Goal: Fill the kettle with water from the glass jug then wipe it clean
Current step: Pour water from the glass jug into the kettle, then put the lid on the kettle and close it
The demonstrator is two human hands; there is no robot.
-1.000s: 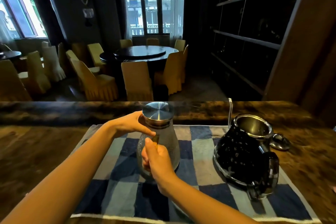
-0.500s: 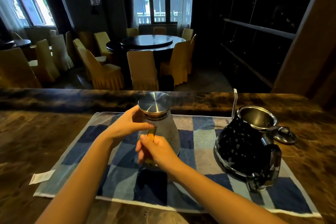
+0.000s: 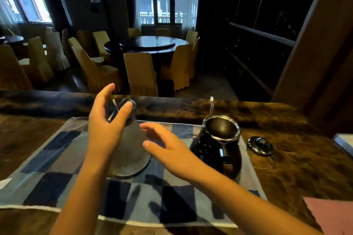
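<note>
On a dark, mottled stone-like counter (image 3: pixel 286 168), a soft towel (image 3: pixel 57 168) checked in navy, pale blue and grey, edged with a white hem. Upright on the towel, left of centre, the glass jug (image 3: pixel 131 150): frosted, cone-shaped body widening to a round flat base, narrow neck, round top blurred by motion. Left hand (image 3: pixel 105 129) at the jug's neck and top, thumb and fingers curled loosely about the rim; firm grip or mere touch cannot be told through the blur. Right hand (image 3: pixel 168 150) just beside the jug's right flank, fingers spread and relaxed, palm turned toward the glass, holding nothing. Right of the jug, near but apart, the kettle (image 3: pixel 219 149): glossy black, rounded belly speckled with bright droplets or flecks, polished metal rim around an open mouth, black handle facing the viewer, thin bright spout or rod rising behind. Further right, on bare counter, a round dark lid (image 3: pixel 260 146) with a shiny edge, lying flat. At lower right, a pink cloth (image 3: pixel 330 215), matte and flat.
</note>
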